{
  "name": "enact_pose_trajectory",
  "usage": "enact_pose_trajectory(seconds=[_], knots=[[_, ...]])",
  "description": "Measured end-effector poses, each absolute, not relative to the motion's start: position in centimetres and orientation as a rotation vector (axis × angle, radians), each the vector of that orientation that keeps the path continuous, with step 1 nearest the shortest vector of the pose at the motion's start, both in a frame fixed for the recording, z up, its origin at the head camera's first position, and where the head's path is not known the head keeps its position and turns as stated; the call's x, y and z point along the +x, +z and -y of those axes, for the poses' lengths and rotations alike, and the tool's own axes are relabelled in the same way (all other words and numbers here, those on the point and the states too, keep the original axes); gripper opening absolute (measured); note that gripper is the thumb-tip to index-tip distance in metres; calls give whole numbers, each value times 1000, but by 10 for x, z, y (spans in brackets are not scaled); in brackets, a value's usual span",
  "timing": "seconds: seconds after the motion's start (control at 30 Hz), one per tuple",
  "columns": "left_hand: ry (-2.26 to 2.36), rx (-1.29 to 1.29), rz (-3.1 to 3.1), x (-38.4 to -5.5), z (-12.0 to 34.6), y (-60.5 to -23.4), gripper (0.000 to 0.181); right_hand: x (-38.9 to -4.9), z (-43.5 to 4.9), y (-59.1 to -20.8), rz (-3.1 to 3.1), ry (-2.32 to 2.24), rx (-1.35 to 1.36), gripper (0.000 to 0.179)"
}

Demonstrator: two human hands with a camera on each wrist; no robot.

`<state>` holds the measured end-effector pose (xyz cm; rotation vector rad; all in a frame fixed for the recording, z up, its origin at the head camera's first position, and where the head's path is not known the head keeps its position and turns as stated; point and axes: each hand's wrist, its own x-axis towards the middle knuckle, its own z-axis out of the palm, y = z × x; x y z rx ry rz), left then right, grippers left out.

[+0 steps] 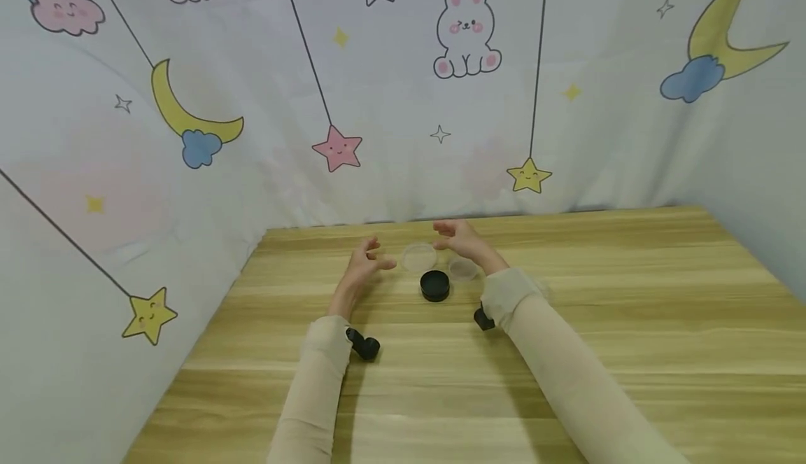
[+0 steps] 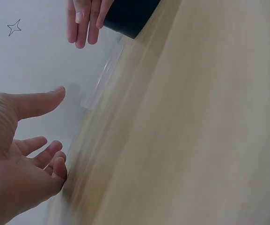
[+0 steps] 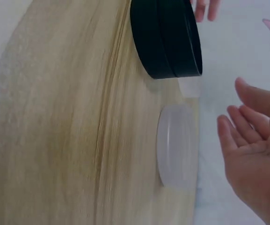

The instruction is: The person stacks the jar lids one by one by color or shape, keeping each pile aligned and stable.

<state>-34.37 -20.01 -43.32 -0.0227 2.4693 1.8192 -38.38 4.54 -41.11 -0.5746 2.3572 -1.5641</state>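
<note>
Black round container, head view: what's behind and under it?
Behind the container: a larger clear disc and, further right, a smaller disc. It stands on the table; the patch beneath is covered.

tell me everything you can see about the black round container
The black round container is a short, wide cylinder, smooth and probably plastic. The right wrist view shows a line running around its side, and its top looks sunken inside a thin rim. It stands upright on the wooden table, nearer the person than two clear discs, between the left hand and right hand. Neither hand touches it.
</note>
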Motion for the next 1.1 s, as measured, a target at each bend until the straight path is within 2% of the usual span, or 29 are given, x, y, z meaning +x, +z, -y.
enact_pose_trajectory(seconds=[0.53, 1.1], knots=[[1605, 4, -2623, -352, 195, -432, 76, -382, -10, -420, -2342, -1474, -609, 62], [1633, 38, -2687, -349, 169, -453, 73, -385, -23, -432, -2408, -1379, -638, 67]])
